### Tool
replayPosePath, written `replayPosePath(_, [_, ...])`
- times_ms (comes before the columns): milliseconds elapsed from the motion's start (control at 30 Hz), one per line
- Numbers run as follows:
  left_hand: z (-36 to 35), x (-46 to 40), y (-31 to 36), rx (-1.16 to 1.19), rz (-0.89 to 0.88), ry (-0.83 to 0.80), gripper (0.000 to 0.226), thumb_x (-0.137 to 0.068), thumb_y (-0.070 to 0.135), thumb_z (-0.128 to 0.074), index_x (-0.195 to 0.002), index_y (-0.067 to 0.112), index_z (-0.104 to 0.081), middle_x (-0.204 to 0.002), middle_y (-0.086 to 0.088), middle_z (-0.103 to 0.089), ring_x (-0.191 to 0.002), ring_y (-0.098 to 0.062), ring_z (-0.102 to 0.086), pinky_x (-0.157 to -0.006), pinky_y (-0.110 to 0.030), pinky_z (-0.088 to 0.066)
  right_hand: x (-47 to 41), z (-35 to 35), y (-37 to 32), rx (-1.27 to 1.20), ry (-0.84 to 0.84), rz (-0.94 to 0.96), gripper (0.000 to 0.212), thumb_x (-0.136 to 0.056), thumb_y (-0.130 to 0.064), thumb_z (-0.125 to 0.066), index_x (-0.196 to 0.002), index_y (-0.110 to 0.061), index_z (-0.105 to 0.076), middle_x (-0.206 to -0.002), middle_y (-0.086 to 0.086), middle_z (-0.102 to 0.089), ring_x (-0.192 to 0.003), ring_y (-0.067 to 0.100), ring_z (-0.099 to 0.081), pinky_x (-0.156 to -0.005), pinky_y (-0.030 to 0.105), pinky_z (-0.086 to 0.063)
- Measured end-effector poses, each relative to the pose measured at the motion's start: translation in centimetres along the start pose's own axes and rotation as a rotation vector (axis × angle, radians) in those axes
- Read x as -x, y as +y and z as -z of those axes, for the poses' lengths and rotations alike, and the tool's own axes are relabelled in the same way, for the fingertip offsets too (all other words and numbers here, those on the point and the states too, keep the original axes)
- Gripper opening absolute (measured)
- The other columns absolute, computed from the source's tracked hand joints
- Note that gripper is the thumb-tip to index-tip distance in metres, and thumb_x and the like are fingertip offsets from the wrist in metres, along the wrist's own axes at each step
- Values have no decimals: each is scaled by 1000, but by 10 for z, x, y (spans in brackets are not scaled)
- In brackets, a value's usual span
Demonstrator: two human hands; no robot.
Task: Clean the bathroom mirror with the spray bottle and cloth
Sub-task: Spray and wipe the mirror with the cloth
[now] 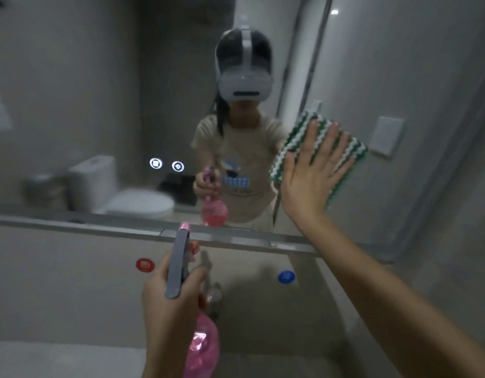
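the right hand (315,170) presses the green-and-white cloth (321,156) flat against the mirror (99,91) near its right edge, fingers straight and spread wide, so wiping appears under way. the left hand (170,301) curls around the pink spray bottle (202,347), nozzle aimed at the glass (no mist or droplets can be made out). most of the mirror appears still to be wiped, by my judgement.

There is a single view — a wide-angle camera worn on the person's head, facing forward and slightly down, close to the mirror (99,105). Its lower edge takes in the wall below the mirror — straight lines bow toward the frame's borders.
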State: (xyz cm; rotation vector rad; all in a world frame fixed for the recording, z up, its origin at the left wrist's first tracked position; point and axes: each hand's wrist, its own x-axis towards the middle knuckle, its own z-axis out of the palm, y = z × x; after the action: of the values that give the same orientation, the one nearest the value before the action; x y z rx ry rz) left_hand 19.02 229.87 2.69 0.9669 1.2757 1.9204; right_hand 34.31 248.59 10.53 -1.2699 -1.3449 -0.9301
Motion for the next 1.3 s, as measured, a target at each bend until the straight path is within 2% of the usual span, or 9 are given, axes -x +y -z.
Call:
replayPosePath(100, [31,-13,7,5,-16,63,18,-62,15,-65,-78,24,-70,-64,-26,-55,-52,-27,-48,-51,-34,-42,-7,-4,-50,3,-2,132,58,-99,-41,-36,-149,-14,-29,-152,22,-30,-140,40,-20,-112,54,4])
replayPosePath(300, [56,-35,15,-5,-92,86,26,-81,-8,-62,-85,17,-66,-66,-30,-53,-51,-27,-47,-37,-24,-40,-21,-7,-118,-42,-79,398,55,-99,-40,-34,-149,-19,-31,-154,16,-29,-143,35,-22,-112,55,7])
replayPosePath(433, [42,-40,25,26,-132,73,28,-78,-5,-65,-87,21,-68,-57,-12,-53,-46,-25,-47,-46,-30,-40,-33,-3,-103,-19,-92,579,54,-99,-40,-37,-150,-24,-29,-156,13,-27,-143,30,-17,-114,54,3])
replayPosePath(600, [-2,-31,56,-92,-245,-62,15,-81,-8,-59,-85,5,-65,-69,-34,-53,-47,-28,-47,-41,-26,-39,-65,6,-45,53,-34,878,47,-101,-40,-38,-148,-32,-34,-155,3,-32,-143,22,-26,-116,51,-14])
replayPosePath(700, [-35,-20,76,-131,-314,-119,13,-82,-6,-60,-80,7,-62,-64,-35,-52,-46,-31,-49,-36,-20,-39,-74,12,-4,56,-24,822,47,-101,-39,-40,-147,-32,-34,-155,3,-33,-143,22,-27,-116,51,-15])
replayPosePath(833, [-83,-5,89,-166,-391,-183,20,-83,7,-64,-71,23,-60,-52,-23,-56,-39,-27,-53,-42,-31,-43,-76,18,75,84,9,659,47,-101,-39,-41,-147,-31,-35,-154,5,-34,-143,23,-28,-115,54,-19])
replayPosePath(1067, [-153,9,90,-225,-463,-240,9,-83,5,-62,-75,7,-59,-64,-26,-58,-59,-46,-57,-50,-42,-46,-63,26,215,108,4,319,49,-103,-40,-29,-150,-30,-21,-155,10,-30,-144,25,-20,-115,53,-16])
replayPosePath(1200, [-168,17,84,-226,-451,-253,12,-83,3,-61,-72,4,-56,-62,-28,-56,-60,-48,-56,-48,-39,-45,-53,25,213,62,-7,120,52,-101,-40,-27,-151,-27,-19,-157,10,-26,-144,25,-15,-116,52,-10])
replayPosePath(1300, [-164,16,81,-219,-430,-262,20,-83,0,-60,-66,9,-54,-59,-25,-54,-55,-44,-56,-40,-24,-42,-51,22,182,23,15,-57,54,-103,-42,-19,-152,-21,-20,-157,14,-24,-144,28,-13,-115,50,-7])
